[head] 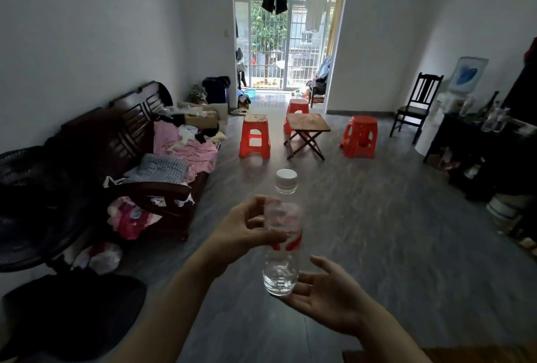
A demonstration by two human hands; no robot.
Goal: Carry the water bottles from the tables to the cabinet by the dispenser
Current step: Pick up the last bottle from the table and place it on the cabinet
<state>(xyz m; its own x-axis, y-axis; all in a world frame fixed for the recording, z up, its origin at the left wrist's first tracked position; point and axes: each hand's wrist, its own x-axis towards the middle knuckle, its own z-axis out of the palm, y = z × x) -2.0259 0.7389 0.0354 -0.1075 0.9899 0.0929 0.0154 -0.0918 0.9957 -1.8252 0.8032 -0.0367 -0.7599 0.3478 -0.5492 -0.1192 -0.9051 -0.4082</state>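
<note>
Bottle [282, 235] is upright in mid-air over the floor, pinched at the label by the left hand [247, 229]; the right hand [325, 293] lies flat and relaxed under its base. Risk: the light pinch may slip in a handover. Cabinet [476, 145] stands well apart, at right.

Open floor [377, 232] ahead; sofa [139, 142] blocks left, stools [254, 139] + folding table [308, 124] mid-room, cabinet [476, 153] right.

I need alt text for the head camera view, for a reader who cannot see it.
A left hand grips a clear water bottle with a white cap, while the open right hand supports its base. Beyond are a small wooden table among red stools, and a water dispenser beside a dark cabinet at right.
</note>
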